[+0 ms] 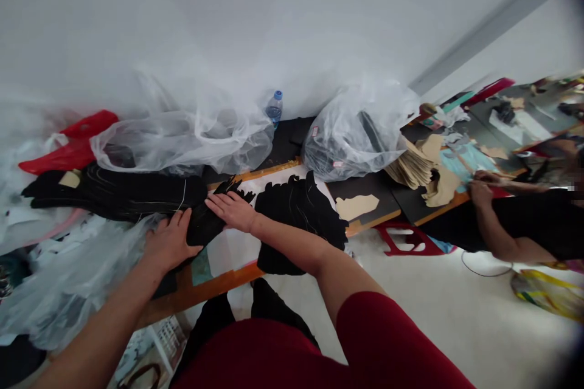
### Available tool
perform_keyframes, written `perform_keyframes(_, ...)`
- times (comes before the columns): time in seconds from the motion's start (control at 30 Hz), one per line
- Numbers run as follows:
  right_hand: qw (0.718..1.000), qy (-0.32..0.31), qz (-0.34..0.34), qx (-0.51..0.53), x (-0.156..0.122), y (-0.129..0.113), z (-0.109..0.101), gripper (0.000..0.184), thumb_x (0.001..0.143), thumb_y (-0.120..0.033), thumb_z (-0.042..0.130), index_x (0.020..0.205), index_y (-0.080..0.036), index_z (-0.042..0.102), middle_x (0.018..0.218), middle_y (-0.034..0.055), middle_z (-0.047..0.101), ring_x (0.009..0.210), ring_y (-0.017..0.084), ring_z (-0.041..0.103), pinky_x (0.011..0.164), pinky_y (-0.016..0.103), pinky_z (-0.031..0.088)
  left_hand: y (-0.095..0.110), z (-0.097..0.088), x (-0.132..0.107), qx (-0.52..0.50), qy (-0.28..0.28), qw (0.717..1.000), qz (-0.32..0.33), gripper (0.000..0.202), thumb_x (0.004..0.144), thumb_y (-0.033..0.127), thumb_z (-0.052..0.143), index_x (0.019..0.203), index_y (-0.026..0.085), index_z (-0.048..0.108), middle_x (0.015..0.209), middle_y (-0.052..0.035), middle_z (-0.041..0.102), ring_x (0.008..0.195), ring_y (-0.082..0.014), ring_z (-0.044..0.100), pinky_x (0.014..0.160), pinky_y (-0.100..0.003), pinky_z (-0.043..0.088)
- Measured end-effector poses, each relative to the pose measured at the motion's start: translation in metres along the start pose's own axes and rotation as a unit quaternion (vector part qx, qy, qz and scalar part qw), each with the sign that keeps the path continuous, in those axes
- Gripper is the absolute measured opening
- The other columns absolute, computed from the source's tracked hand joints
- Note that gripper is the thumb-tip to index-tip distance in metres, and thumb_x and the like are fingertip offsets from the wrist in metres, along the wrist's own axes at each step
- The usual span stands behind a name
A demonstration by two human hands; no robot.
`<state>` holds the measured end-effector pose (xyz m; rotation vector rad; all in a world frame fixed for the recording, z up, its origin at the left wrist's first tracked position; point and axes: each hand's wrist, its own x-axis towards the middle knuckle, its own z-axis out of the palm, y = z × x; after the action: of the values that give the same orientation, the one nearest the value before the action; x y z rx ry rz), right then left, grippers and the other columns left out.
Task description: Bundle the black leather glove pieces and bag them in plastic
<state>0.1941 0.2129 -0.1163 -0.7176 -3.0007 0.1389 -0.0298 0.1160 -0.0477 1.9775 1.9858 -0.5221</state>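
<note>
A long stack of black cut fabric pieces (123, 191) lies on the table to the left, with a thin white string across its right end. My left hand (168, 242) rests on the near side of the black pieces, fingers apart and thumb pointing right. On the black pieces with jagged edges (201, 228) lies my right hand (232, 209), fingers stretched out and palm down. What is under both palms is hidden. Right of my forearm, another pile of black jagged-edged pieces (292, 206) hangs over the table's front edge.
Clear plastic bags (219, 134) line the wall, beside a water bottle (274, 108). A filled plastic bag (351, 134) stands farther right, near beige cut pieces (410, 164). A red stool (406, 240) sits below. A co-worker's hands (482, 185) work at the right.
</note>
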Motion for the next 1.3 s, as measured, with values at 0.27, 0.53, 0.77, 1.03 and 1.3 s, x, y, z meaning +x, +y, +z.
perform_keyframes(0.27, 0.999, 0.012, -0.028, 0.025, -0.005, 0.005, -0.001, 0.092, 0.101, -0.043, 0.077, 0.173, -0.006, 0.033, 0.178, 0.0228, 0.038, 0.164, 0.033, 0.039, 0.138, 0.054, 0.026, 0.037, -0.005, 0.013, 0.044, 0.062, 0.997, 0.013, 0.1, 0.093, 0.053, 0.067, 0.173, 0.005, 0.032, 0.161, -0.0288, 0.053, 0.133, -0.0432, 0.059, 0.108, -0.061, 0.048)
perform_keyframes(0.53, 0.922, 0.147, 0.218, 0.283, -0.021, 0.071, 0.009, 0.072, 0.115, -0.056, 0.041, 0.171, -0.011, 0.043, 0.172, 0.0236, 0.047, 0.165, 0.029, 0.042, 0.136, 0.054, 0.034, 0.039, -0.006, 0.013, 0.037, 0.063, 0.997, 0.012, 0.107, 0.093, 0.062, 0.067, 0.178, 0.012, 0.026, 0.165, -0.0267, 0.049, 0.135, -0.0454, 0.056, 0.11, -0.065, 0.044)
perform_keyframes(0.77, 0.909, 0.093, 0.212, 0.347, -0.012, 0.083, 0.024, 0.074, 0.117, -0.056, 0.036, 0.172, -0.007, 0.039, 0.177, 0.0234, 0.039, 0.167, 0.028, 0.037, 0.138, 0.05, 0.032, 0.043, -0.006, 0.013, 0.032, 0.06, 0.998, 0.003, 0.106, 0.091, 0.06, 0.07, 0.177, 0.014, 0.029, 0.166, -0.0269, 0.049, 0.137, -0.0465, 0.053, 0.113, -0.068, 0.04)
perform_keyframes(1.03, 0.954, 0.096, 0.181, 0.22, -0.013, 0.072, -0.008, 0.065, 0.115, -0.05, 0.049, 0.172, -0.019, 0.044, 0.18, 0.0168, 0.035, 0.167, 0.031, 0.036, 0.136, 0.056, 0.028, 0.043, 0.002, 0.015, 0.03, 0.076, 0.997, 0.005, 0.105, 0.092, 0.054, 0.07, 0.177, 0.01, 0.027, 0.165, -0.0286, 0.049, 0.132, -0.0436, 0.057, 0.111, -0.062, 0.041)
perform_keyframes(1.3, 0.988, 0.041, 0.091, 0.119, -0.028, 0.069, -0.025, 0.054, 0.113, -0.047, 0.056, 0.156, -0.017, 0.063, 0.173, 0.0173, 0.047, 0.162, 0.035, 0.044, 0.135, 0.062, 0.026, 0.046, -0.002, 0.014, 0.041, 0.058, 0.997, 0.002, 0.106, 0.092, 0.052, 0.071, 0.178, 0.01, 0.026, 0.172, -0.0287, 0.042, 0.141, -0.0448, 0.051, 0.115, -0.066, 0.038)
